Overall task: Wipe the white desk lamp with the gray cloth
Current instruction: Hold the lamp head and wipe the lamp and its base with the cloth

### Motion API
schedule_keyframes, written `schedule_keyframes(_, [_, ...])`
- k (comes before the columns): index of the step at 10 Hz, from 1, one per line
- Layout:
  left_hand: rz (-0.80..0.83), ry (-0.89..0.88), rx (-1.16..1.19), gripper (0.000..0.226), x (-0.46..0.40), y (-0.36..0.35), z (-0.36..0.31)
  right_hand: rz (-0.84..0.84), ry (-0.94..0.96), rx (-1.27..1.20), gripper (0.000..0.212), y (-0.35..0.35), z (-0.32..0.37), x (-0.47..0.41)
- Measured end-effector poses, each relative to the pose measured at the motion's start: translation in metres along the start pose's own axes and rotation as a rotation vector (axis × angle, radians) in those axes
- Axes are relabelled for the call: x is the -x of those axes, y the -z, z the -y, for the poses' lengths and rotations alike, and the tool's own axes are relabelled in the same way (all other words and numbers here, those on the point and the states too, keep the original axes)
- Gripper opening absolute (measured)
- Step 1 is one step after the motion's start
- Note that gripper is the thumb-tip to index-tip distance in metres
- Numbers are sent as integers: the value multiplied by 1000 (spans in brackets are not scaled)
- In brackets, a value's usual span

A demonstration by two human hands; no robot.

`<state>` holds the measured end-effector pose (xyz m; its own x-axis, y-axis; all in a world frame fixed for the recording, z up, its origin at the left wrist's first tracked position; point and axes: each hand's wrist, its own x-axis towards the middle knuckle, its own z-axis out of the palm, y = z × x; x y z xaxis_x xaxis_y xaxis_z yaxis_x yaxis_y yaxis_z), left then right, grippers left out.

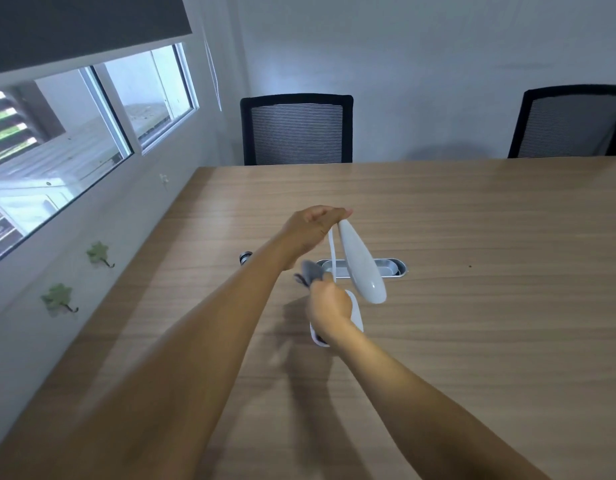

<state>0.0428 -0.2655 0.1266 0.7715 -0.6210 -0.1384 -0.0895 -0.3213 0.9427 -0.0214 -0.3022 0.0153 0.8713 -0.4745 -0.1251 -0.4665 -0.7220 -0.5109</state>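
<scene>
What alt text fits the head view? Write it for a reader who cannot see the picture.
A person's left hand holds the top of a white desk lamp while the right hand presses a gray cloth against its thin neck. The lamp stands on a wooden table, with two black mesh chairs behind.

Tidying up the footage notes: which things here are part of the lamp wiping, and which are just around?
In use: white desk lamp, gray cloth, left hand, right hand.

Just around: table, two chairs, cable tray.
</scene>
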Motion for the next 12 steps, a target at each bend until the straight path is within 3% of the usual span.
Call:
schedule_keyframes(1, [10,-3,15,38,0,-2,-1,27,-119,-26,36,-13,-19,-13])
schedule_keyframes(2, [18,-1,2,38,-1,-2,-3,171,-14,128,30,-25,-10,-1])
schedule_keyframes(3, [17,6,-4,39,-2,1,-3,162,49,79,25,-24,-7,-3])
schedule_keyframes(4, [16,1,-2,33,-2,2,-2,-7,27,-50,28,-13,-20,-7])
schedule_keyframes(5, [23,0,0,25,-2,1,-1,-95,58,153,31,-7,-52,-9])
schedule_keyframes(6, [29,-3,13,26,-2,-1,-1,82,259,449,30,-4,-63,3])
schedule_keyframes(7, [19,1,25,23,-3,0,-1,139,380,506,32,-6,-62,14])
schedule_keyframes(8, [12,4,28,24,-3,0,0,28,419,456,34,3,-64,9])
schedule_keyframes(9, [10,5,50,20,-2,-2,1,-179,298,340,38,9,-77,-1])
schedule_keyframes(10, [8,6,59,19,-2,-3,1,-41,269,262,19,9,-81,10])
schedule_keyframes(11, [5,17,72,33,-1,-2,0,59,306,317,18,6,-86,23])
schedule_keyframes(12, [-5,27,85,39,2,-2,-4,117,338,325,30,8,-91,31])
